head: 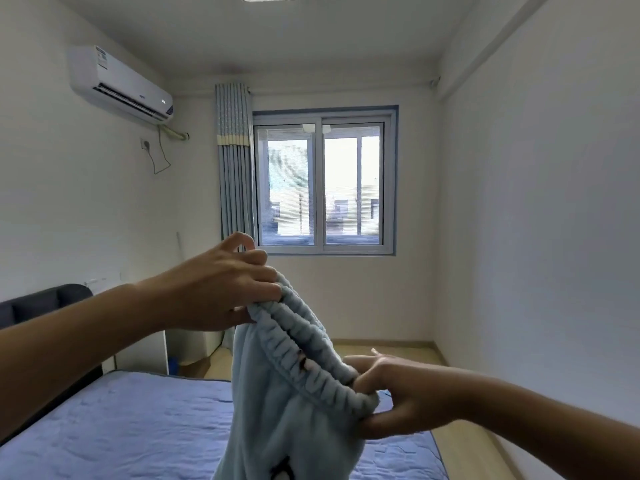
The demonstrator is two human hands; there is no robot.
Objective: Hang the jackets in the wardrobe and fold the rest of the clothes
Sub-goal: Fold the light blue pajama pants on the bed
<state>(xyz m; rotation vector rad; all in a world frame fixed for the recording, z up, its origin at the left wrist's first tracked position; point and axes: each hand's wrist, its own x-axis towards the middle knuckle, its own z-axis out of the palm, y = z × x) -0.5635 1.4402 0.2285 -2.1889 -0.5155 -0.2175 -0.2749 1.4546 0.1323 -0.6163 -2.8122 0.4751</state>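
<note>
1. Gripping the elastic waistband (304, 348) at its two ends, the left hand (221, 289) and the right hand (398, 400) are well apart. Each has fingers and thumb closed on the fabric. The left is higher and farther out, the right lower and nearer.
2. That hold draws the waistband into a sloping line and lets the cloth drop freely. It is probably meant to straighten the garment and show what it is. It looks like soft trousers, not a jacket, so it likely belongs with the clothes to fold.
3. The pale blue trousers (277, 410) hang in the air from both hands, in front of the person and over the bed (121, 427). Their lower part leaves the picture, so whether the legs touch the bed cannot be told.
4. The bed has a blue quilted cover and seems the likely surface for folding. A dark headboard (41, 306) stands at its left end.
5. Farther out are a white cabinet (145, 355) beside the bed and a wooden floor (398, 355). The far wall has a window (323, 181) with a curtain (233, 161) gathered to its left. An air conditioner (117, 84) sits high on the left wall. No wardrobe shows.
6. Nothing visible stands between the hands and the bed, though the hanging cloth hides part of the cover.
</note>
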